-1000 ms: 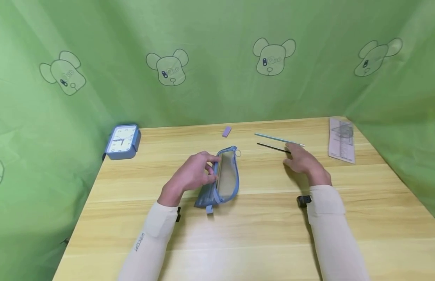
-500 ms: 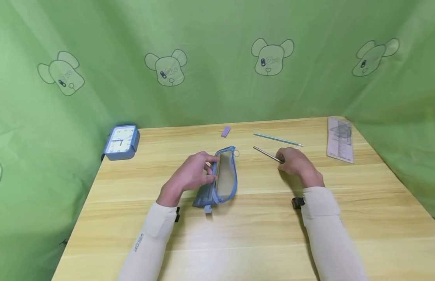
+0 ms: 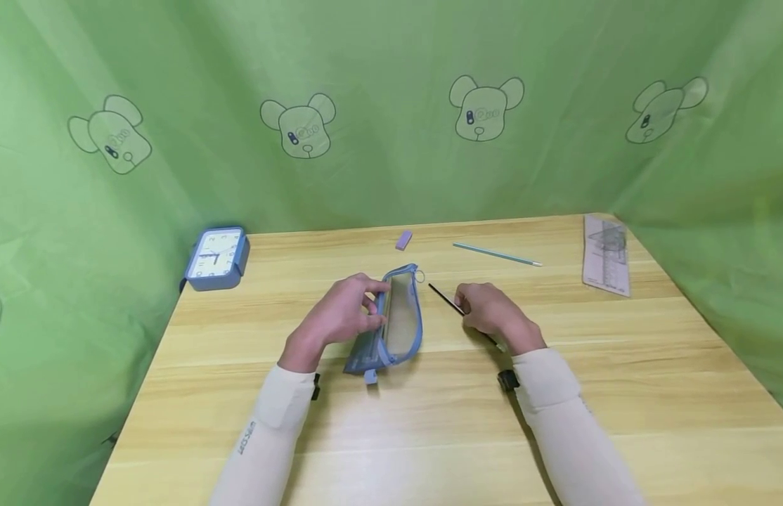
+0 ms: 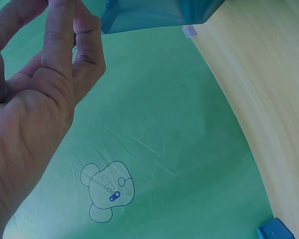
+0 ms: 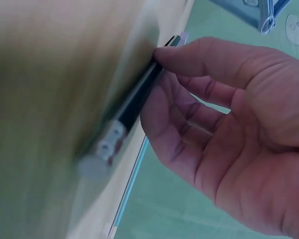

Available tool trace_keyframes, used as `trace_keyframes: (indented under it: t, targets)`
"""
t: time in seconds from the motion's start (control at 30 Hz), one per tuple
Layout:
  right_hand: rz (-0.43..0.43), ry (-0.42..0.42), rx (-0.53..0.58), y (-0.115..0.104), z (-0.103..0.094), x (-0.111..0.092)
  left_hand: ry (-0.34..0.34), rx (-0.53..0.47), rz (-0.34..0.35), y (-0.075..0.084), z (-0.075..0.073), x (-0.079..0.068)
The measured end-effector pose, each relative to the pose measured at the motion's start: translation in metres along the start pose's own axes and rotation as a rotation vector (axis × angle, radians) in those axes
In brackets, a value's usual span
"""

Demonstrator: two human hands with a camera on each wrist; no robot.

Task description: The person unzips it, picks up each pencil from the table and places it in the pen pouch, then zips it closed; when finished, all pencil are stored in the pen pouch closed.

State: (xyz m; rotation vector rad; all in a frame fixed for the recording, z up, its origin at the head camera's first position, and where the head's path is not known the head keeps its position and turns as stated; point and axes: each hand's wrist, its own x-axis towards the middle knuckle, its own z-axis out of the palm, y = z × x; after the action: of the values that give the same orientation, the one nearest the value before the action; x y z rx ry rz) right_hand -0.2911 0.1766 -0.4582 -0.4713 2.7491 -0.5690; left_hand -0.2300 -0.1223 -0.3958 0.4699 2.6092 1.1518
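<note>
A blue mesh pencil case (image 3: 402,330) stands unzipped in the middle of the table, its opening facing right. My left hand (image 3: 344,313) grips its left rim, thumb and fingers at the edge; the left wrist view shows only part of the case (image 4: 154,12) at the top. To the right, my right hand (image 3: 495,316) pinches a black pencil (image 3: 445,298) between thumb and fingers. Close up in the right wrist view, the pencil's eraser end (image 5: 102,149) points toward the camera, low over the tabletop. Its other end points toward the case.
Beyond the right hand lies a light blue pencil (image 3: 497,254). A small purple eraser (image 3: 403,240) rests behind the case. At the far left stands a blue clock (image 3: 216,258); a clear ruler set (image 3: 606,256) lies at the far right. Green cloth (image 3: 391,176) hangs behind the table.
My right hand has picked up the black pencil from beside the light blue one and brought it left and nearer, toward the case. The left hand keeps its grip on the case.
</note>
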Motion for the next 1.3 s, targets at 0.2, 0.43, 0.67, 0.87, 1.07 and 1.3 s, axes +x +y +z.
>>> trace_keyframes:
  t: [0.2,0.43,0.67,0.87,1.07,1.3]
  targets:
    - [-0.005,-0.006,0.105,-0.006,0.002,-0.002,-0.002,0.001,0.0,-0.002,-0.001,0.001]
    - [-0.056,0.07,0.362,-0.013,-0.011,-0.01,0.004,0.008,0.018,-0.001,-0.002,0.001]
    - [-0.103,0.107,0.653,-0.031,-0.029,-0.023,0.016,0.005,0.014,-0.003,0.0,0.002]
    - [-0.084,0.005,0.778,-0.047,-0.03,-0.027,0.039,-0.018,-0.015,-0.003,0.002,0.004]
    - [-0.112,-0.126,0.777,-0.058,-0.015,-0.022,0.062,-0.019,-0.019,-0.002,0.005,0.004]
    - [-0.114,-0.151,0.8,-0.065,0.005,-0.012,0.036,-0.012,0.013,0.005,0.013,0.005]
